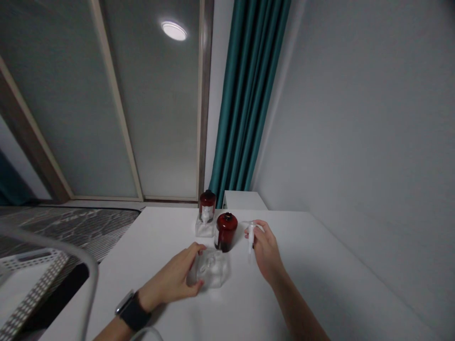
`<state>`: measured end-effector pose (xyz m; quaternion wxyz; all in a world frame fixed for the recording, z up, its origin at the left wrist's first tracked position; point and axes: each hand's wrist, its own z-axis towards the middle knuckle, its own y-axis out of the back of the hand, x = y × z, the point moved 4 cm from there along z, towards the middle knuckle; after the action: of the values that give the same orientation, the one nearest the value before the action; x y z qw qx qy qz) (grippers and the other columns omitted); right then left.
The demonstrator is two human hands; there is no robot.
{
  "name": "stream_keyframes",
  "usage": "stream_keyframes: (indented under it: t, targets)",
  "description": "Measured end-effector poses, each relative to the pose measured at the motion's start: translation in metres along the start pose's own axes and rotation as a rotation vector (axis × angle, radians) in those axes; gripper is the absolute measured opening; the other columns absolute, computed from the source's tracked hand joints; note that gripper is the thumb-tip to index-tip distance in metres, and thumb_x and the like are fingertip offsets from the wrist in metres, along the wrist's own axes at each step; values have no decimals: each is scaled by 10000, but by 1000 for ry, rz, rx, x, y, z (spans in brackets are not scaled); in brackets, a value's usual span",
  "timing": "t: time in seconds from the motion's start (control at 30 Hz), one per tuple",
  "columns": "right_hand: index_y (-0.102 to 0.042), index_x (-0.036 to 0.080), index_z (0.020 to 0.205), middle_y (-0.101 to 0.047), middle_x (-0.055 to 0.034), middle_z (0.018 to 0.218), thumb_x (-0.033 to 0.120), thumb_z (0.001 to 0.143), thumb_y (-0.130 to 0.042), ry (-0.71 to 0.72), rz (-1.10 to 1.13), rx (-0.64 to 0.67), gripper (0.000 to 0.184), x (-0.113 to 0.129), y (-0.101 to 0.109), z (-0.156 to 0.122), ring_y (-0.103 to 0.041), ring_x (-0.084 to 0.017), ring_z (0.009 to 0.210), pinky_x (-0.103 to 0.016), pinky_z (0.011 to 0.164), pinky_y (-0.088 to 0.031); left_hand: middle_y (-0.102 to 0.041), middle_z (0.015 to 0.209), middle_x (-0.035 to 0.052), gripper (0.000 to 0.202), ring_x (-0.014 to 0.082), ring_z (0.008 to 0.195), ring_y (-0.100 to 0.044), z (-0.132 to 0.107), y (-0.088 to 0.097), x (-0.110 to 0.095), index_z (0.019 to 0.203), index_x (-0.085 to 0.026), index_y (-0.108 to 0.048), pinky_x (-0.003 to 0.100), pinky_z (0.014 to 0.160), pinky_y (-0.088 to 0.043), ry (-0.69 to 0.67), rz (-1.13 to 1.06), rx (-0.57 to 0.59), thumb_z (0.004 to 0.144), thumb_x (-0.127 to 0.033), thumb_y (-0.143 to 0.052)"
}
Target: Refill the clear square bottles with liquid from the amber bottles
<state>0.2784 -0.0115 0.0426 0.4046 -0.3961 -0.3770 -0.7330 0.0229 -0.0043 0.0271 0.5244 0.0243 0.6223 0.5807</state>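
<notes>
My left hand (181, 274) has its thumb and fingers on the left edges of a clear plastic package (212, 269) lying on the white table (159, 251). In my right hand (265, 246) is a white pump head (251, 232), held upright with its thin tube pointing down. Between the hands, just behind the package, stands a dark red bottle (226, 232) with its top uncapped. Farther back, a second dark red bottle (207, 204) stands behind another clear package (204, 228), which has a white pump in it.
A white perforated basket (39, 279) is at the lower left, with a grey curved tube (90, 265) in front of it. A white cabinet (243, 199) adjoins the table's far edge, below a green curtain (245, 104). A grey wall (362, 132) runs along the right.
</notes>
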Motion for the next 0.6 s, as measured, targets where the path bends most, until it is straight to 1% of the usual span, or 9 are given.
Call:
stream_keyframes:
  t: [0.07, 0.1, 0.17, 0.27, 0.37, 0.47, 0.6]
  targets:
    - [-450, 251, 1018, -732, -35, 839, 405, 928, -478, -80, 354, 12, 181, 8, -9, -8, -706, -225, 798, -344, 722, -523, -609, 1085, 72, 596, 263, 897, -597, 0, -2, -2, 1257, -224, -454, 347, 763, -482, -4, 0, 11, 704, -237, -677]
    - [-450, 258, 1003, -739, -35, 856, 399, 905, -522, -98, 462, 17, 186, 11, -14, -12, -713, -233, 833, -353, 750, -528, -607, 1097, 77, 605, 269, 910, -595, 0, -2, -4, 1258, -222, -455, 353, 772, -483, -3, 4, 17, 699, -237, -684]
    - [-463, 263, 995, -752, -32, 883, 375, 856, -618, -110, 567, 3, 237, 14, -20, -18, -721, -241, 880, -359, 788, -530, -602, 1118, 83, 619, 280, 941, -591, 1, -4, -7, 1255, -219, -456, 363, 795, -483, 7, 10, 31, 684, -228, -693]
    - [-478, 261, 1035, -764, -47, 955, 364, 852, -664, -93, 569, -48, 281, 14, -21, -23, -721, -248, 959, -371, 850, -522, -596, 1133, 88, 617, 288, 975, -584, 2, -5, -10, 1237, -213, -459, 375, 828, -480, 30, 15, 53, 670, -216, -704]
    - [-475, 256, 1073, -764, -71, 1022, 386, 896, -629, -67, 537, -56, 268, 16, -19, -24, -711, -248, 1022, -396, 919, -509, -591, 1138, 87, 617, 289, 984, -582, 2, -5, -11, 1230, -214, -457, 380, 843, -479, 30, 11, 55, 667, -222, -709]
    - [-473, 259, 1061, -761, -79, 1050, 393, 909, -629, -14, 507, -3, 256, 23, -22, -28, -707, -244, 1045, -401, 943, -515, -585, 1135, 82, 627, 284, 977, -581, 2, -5, -12, 1236, -219, -450, 378, 844, -479, 5, 2, 44, 664, -225, -707]
    - [-491, 257, 1045, -752, -81, 1047, 384, 912, -637, 57, 449, 105, 234, 27, -36, -37, -709, -237, 1024, -374, 907, -537, -579, 1104, 68, 619, 260, 928, -577, 2, -6, -12, 1193, -213, -455, 366, 828, -475, 6, -23, 35, 640, -218, -734]
